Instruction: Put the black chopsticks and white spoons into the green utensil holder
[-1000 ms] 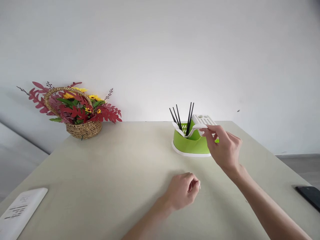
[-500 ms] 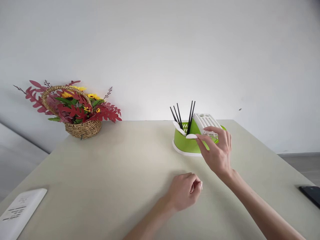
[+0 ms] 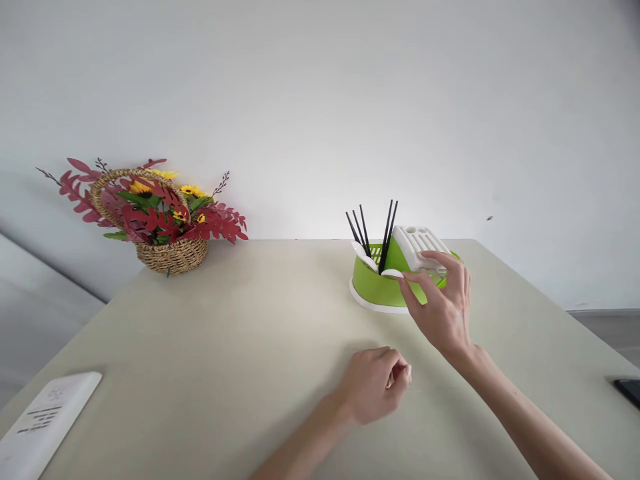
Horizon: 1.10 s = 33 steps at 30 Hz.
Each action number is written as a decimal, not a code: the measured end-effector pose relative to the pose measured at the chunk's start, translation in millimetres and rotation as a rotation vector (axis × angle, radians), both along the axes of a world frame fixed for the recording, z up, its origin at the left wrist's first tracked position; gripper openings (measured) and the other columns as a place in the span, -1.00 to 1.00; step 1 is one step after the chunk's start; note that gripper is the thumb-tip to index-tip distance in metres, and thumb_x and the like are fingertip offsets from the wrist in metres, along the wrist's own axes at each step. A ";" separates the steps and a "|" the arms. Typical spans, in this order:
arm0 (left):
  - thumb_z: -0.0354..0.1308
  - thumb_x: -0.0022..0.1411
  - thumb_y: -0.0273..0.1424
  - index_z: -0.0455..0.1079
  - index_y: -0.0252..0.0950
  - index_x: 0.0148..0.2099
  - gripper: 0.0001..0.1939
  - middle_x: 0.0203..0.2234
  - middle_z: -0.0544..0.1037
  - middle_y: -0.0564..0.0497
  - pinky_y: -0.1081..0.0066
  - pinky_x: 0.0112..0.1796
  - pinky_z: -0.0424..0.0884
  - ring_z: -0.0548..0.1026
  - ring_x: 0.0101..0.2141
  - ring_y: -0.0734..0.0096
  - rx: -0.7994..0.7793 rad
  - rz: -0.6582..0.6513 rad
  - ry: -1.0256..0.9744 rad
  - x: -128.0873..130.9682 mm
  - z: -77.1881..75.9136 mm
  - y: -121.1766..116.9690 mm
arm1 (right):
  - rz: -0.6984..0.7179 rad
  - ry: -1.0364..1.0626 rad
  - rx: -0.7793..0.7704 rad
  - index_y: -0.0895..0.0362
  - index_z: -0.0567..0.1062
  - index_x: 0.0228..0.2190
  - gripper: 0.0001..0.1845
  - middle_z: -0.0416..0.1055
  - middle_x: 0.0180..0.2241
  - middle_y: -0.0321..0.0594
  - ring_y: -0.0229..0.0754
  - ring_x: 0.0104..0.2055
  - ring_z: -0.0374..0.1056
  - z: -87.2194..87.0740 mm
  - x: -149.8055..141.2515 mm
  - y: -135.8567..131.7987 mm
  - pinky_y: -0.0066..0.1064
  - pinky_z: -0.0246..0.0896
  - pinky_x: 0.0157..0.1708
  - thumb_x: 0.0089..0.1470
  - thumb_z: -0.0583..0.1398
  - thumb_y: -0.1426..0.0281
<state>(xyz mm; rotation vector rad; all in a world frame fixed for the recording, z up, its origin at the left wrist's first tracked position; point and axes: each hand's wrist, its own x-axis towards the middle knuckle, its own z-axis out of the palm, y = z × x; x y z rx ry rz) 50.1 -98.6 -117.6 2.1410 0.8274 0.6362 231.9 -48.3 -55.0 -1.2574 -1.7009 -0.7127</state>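
My right hand (image 3: 443,310) pinches the end of a white spoon (image 3: 393,273) between thumb and forefinger, its other fingers curved above. The spoon lies at the front rim of a green utensil holder (image 3: 383,291) with a white base. Black chopsticks (image 3: 387,237) lean upright inside the holder, and more white spoons (image 3: 363,253) stand along its left side. The holder's slotted white block (image 3: 420,245) is partly covered by my right hand. Closer to me, my left hand (image 3: 375,385) is curled into a loose fist at the table, apart from the holder, with nothing visible in it.
A wicker basket (image 3: 173,259) of red leaves and yellow flowers stands at the table's back left. A white flat object with dark slots (image 3: 50,417) lies at the front left. At the right edge is a dark phone (image 3: 627,392). A wall rises behind the table.
The whole view has shifted slightly, so things appear a little further right. My right hand keeps its pinch on the spoon at the holder's rim; my left hand stays curled.
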 end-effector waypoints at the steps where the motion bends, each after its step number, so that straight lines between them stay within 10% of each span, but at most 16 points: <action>1: 0.03 0.41 -0.39 0.33 -0.24 -0.29 -0.83 -0.45 0.51 0.11 0.47 -0.38 0.26 0.37 -0.49 0.51 0.000 -0.002 0.000 0.0 -0.1 0.1 | 0.007 0.005 -0.002 0.06 0.55 -0.26 -0.94 0.30 0.17 0.01 0.18 0.23 0.31 -0.1 -0.1 0.6 0.10 0.30 0.14 0.20 0.32 0.44; 19: 0.04 0.40 -0.44 0.31 -0.24 -0.30 -0.84 -0.46 0.49 0.12 0.48 -0.37 0.27 0.38 -0.48 0.51 0.039 -0.002 -0.009 -1.4 2.6 -0.6 | -0.055 -0.110 -0.106 0.03 0.43 0.18 -0.54 0.33 0.27 0.01 0.13 0.34 0.26 4.2 11.6 -6.2 0.10 0.07 0.39 0.27 0.27 0.38; 33: 0.05 0.39 -0.45 0.35 -0.24 -0.28 -0.85 -0.46 0.52 0.10 0.45 -0.34 0.28 0.42 -0.44 0.46 0.121 -0.022 0.022 -0.6 -2.7 -0.8 | -0.156 -0.133 -0.219 -0.02 0.33 0.31 -0.43 0.16 0.38 -0.01 0.22 0.41 0.14 -4.3 95.0 -8.9 0.21 -0.06 0.41 0.32 0.23 0.23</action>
